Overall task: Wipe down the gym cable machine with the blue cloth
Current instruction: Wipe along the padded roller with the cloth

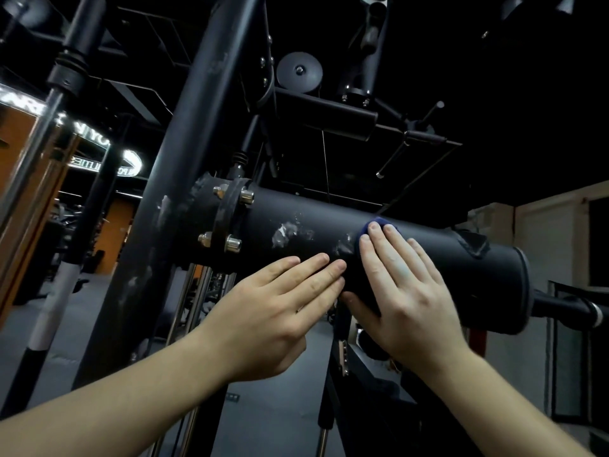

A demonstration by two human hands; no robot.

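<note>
Blue cloth (362, 229) pressed on black tube (461, 275) by flat right hand (405, 291); left hand (273, 311) flat.

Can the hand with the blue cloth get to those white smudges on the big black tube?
Probably yes. The right hand presses the blue cloth on the tube just right of the white smudges, with only bare tube between. The left hand rests lower on the tube, seemingly out of the way.

Head view: angled upward, close on horizontal black tube (412, 249).
</note>
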